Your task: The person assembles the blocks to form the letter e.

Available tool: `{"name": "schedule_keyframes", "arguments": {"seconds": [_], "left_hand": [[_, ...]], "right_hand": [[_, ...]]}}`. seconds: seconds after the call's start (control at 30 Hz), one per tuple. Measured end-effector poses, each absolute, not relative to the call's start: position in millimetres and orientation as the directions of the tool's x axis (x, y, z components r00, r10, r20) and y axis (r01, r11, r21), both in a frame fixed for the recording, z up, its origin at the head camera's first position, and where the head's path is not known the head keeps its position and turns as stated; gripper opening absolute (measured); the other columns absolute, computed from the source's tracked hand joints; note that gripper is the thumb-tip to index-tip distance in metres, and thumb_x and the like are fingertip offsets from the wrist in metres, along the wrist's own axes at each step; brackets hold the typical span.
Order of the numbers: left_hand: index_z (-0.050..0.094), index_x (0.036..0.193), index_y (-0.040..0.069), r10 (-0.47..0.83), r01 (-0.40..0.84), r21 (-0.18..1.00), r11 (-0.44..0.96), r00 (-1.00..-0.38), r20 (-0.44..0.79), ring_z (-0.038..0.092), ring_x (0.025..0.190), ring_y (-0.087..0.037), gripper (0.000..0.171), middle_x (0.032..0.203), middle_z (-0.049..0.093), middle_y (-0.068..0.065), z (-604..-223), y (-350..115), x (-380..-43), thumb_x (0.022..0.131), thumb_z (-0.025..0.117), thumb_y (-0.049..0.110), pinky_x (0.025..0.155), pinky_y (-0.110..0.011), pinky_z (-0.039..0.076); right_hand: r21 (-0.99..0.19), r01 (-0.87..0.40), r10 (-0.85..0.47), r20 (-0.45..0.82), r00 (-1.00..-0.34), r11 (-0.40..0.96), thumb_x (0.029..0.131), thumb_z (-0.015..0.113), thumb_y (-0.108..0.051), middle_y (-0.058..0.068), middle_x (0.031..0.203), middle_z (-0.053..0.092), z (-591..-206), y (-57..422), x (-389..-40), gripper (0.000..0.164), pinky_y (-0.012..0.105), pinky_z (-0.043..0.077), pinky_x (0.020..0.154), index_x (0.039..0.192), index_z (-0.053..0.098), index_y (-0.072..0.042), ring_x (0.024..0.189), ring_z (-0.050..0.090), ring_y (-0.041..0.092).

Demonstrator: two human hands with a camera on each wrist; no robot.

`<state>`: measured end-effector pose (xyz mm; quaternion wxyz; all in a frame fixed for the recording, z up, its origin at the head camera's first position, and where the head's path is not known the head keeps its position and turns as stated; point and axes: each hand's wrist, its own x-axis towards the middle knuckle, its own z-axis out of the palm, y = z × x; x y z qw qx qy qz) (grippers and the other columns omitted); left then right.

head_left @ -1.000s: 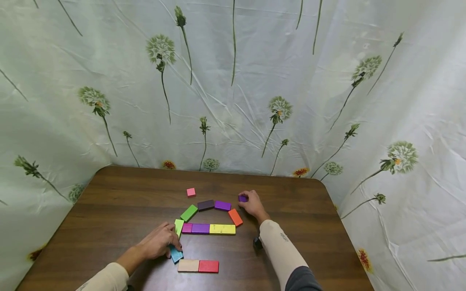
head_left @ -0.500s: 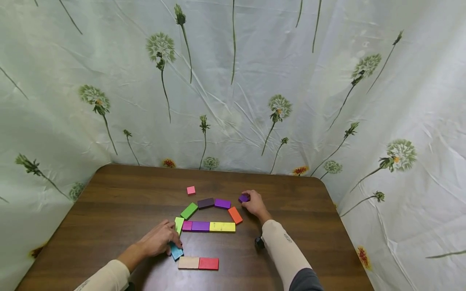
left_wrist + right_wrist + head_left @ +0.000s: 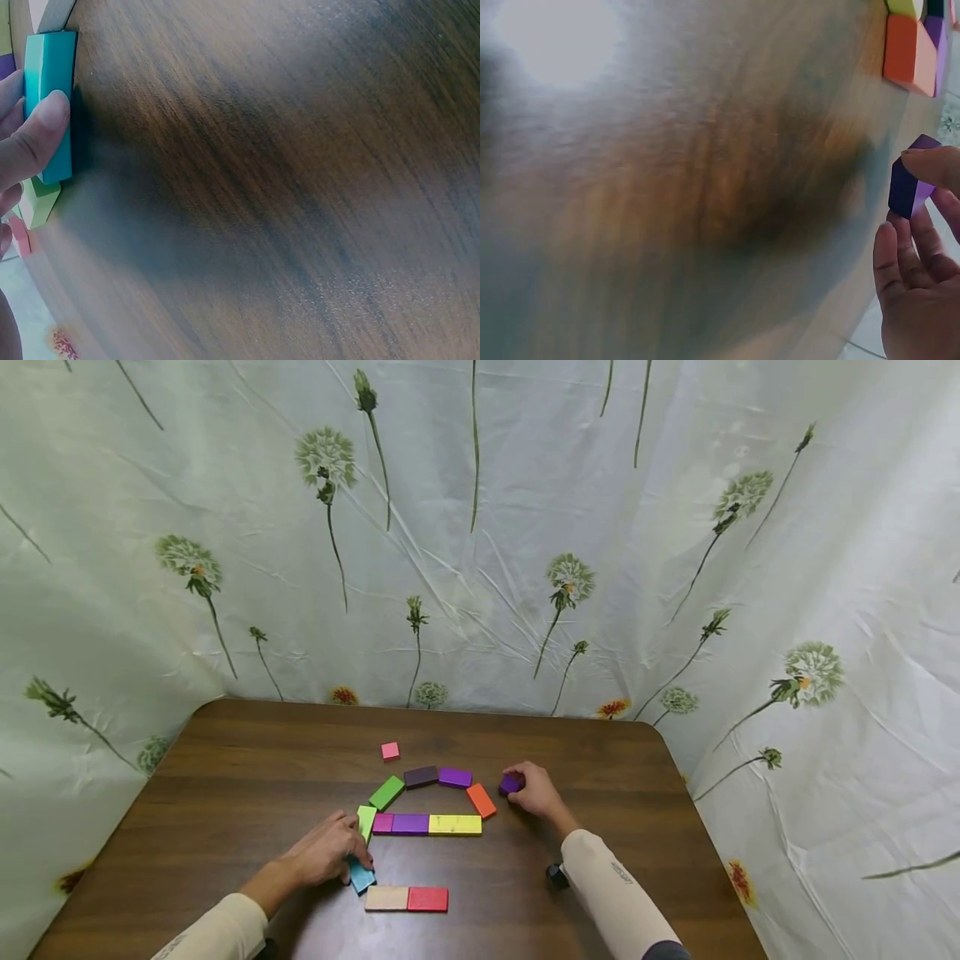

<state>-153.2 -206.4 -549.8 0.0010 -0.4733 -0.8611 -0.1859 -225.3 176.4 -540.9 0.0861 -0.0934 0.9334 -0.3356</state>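
Observation:
My right hand pinches a small purple block between thumb and fingers, to the right of an orange block. At the left of the layout, my left hand holds a light-blue block, its thumb lying on one side and fingertips on the other. One end of that block meets a beige block; a lime block lies at the other end. From the lime block an arch runs through a green block, a dark block and a purple block to the orange one.
Inside the arch, a magenta block, a violet block and a yellow block form a row. A red block adjoins the beige one. Behind the arch lies a pink block. A flowered curtain hangs beyond the brown table.
The right hand has moved right and a little nearer with the small purple block, which has turned in its fingers. My left hand stays at the light-blue block.

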Motion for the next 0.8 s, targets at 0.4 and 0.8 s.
{"name": "schedule_keyframes", "arguments": {"seconds": [0.4,0.8], "left_hand": [[0.078,0.085,0.023,0.804,0.795,0.325,0.513,-0.577,0.144,0.039,0.074,-0.004,0.026,0.084,0.068,0.019,-550.2,-205.9,-153.5,0.064,0.084,0.01,0.068,-0.026,0.03],[0.078,0.085,0.023,0.8,0.779,0.342,0.526,-0.589,0.112,0.038,0.073,-0.004,0.025,0.084,0.068,0.02,-546.0,-201.4,-151.9,0.064,0.084,0.011,0.069,-0.027,0.03]], "right_hand": [[-0.615,-0.287,-0.422,-0.081,-0.903,0.734,0.071,0.081,-0.001,0.006,0.093,0.063,-531.6,175.7,-191.0,0.034,0.034,0.05,0.076,0.102,0.069,0.0,0.085,0.059,0.019],[-0.664,-0.319,-0.552,-0.17,-0.816,0.676,0.066,0.084,0.0,-0.002,0.088,0.064,-529.2,159.3,-158.8,0.034,0.024,0.049,0.073,0.096,0.069,-0.006,0.08,0.058,0.009]]}}
